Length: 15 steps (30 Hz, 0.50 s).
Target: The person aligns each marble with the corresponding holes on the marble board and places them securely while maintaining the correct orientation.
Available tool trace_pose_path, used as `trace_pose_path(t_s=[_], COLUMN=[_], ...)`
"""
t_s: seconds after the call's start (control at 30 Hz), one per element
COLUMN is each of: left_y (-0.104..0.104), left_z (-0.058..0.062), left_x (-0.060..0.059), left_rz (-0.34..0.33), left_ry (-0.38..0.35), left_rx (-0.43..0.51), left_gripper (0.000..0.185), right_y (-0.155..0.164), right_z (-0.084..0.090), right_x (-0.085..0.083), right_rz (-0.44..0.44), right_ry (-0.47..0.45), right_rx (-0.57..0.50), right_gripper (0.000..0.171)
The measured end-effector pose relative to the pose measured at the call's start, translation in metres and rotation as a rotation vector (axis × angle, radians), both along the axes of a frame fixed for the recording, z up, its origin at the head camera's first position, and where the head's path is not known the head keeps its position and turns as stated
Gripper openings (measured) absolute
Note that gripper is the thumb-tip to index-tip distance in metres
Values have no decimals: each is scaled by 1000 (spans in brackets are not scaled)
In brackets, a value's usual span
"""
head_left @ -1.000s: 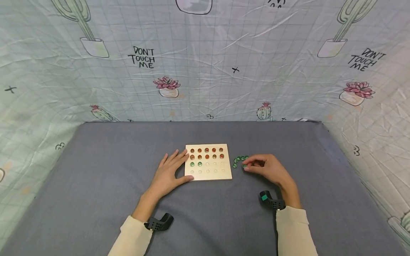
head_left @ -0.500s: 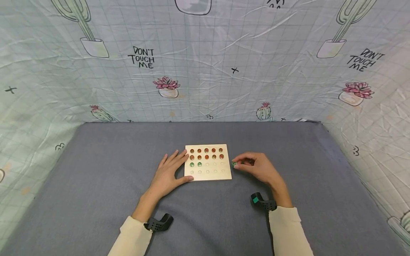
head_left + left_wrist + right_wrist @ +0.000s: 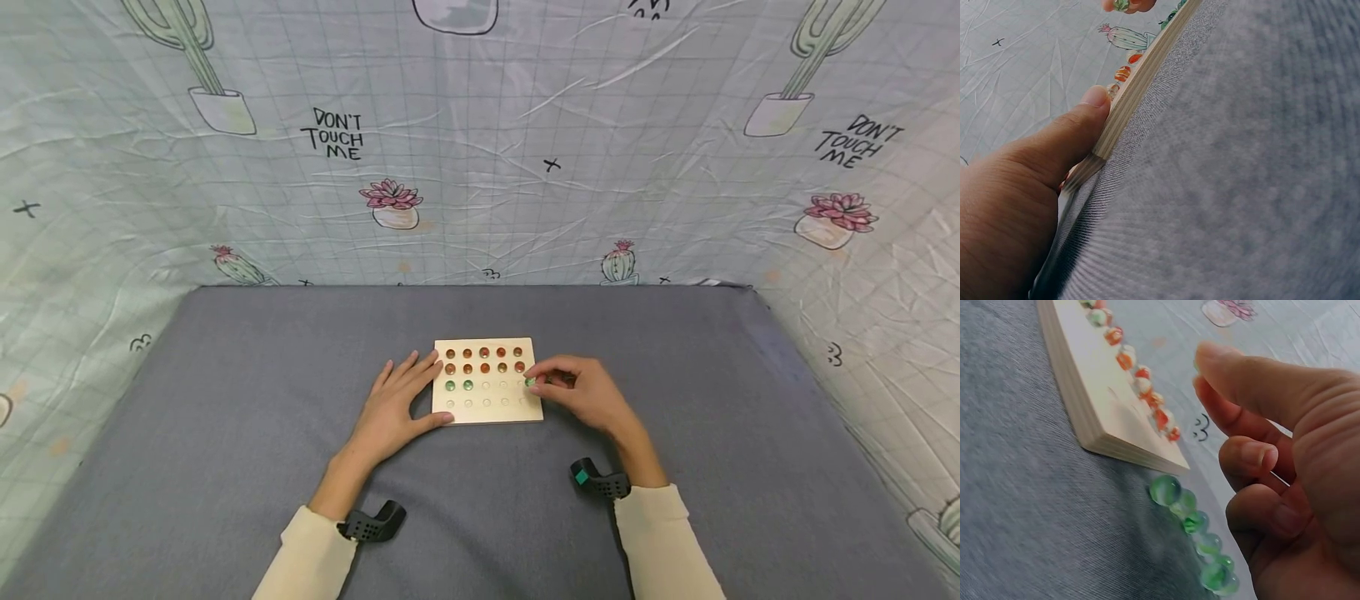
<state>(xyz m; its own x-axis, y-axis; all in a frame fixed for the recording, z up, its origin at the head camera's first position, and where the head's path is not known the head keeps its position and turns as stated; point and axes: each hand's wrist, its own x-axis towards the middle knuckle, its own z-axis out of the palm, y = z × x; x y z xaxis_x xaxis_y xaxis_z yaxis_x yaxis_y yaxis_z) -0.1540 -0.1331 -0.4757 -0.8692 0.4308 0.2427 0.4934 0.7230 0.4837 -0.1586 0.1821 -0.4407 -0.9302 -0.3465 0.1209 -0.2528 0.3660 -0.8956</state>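
A pale wooden board (image 3: 487, 410) with rows of dimples lies on the grey cloth. Its two far rows hold orange marbles (image 3: 483, 360), and two green marbles (image 3: 459, 385) sit at the left of the third row. My left hand (image 3: 393, 408) rests flat against the board's left edge, the thumb (image 3: 1054, 150) pressing the near corner of the board (image 3: 1141, 81). My right hand (image 3: 577, 390) pinches a green marble (image 3: 530, 382) over the board's right side. The right wrist view shows loose green marbles (image 3: 1188, 509) lying beside the board (image 3: 1097, 381), under my hand (image 3: 1285, 456).
The grey cloth (image 3: 225, 433) covers the table out to its edges. A cactus-printed sheet (image 3: 480, 167) rises behind and on both sides. Black camera mounts sit at my left wrist (image 3: 371, 523) and my right wrist (image 3: 596, 482).
My right hand picked a green marble from the pile right of the board and carried it left, over the board's right edge. The left hand stayed put.
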Motion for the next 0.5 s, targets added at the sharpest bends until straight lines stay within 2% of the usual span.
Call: trace_pose_path(t_s=[0.13, 0.27, 0.33, 0.37, 0.5], left_y=[0, 0, 0, 0, 0], left_z=[0, 1, 1, 1, 0], left_x=[-1, -1, -1, -1, -1], left_rz=[-3, -3, -2, -1, 4], left_ry=[-1, -3, -3, -2, 1], left_rx=[0, -1, 0, -1, -6], left_gripper=[82, 82, 81, 81, 81], right_y=[-8, -22, -27, -29, -32], right_z=[-1, 17, 17, 17, -5], right_x=[0, 8, 8, 8, 0], right_rz=[-6, -10, -23, -31, -52], right_ry=[18, 48, 63, 75, 106], right_rx=[-10, 4, 16, 20, 9], right_gripper=[15, 16, 16, 16, 18])
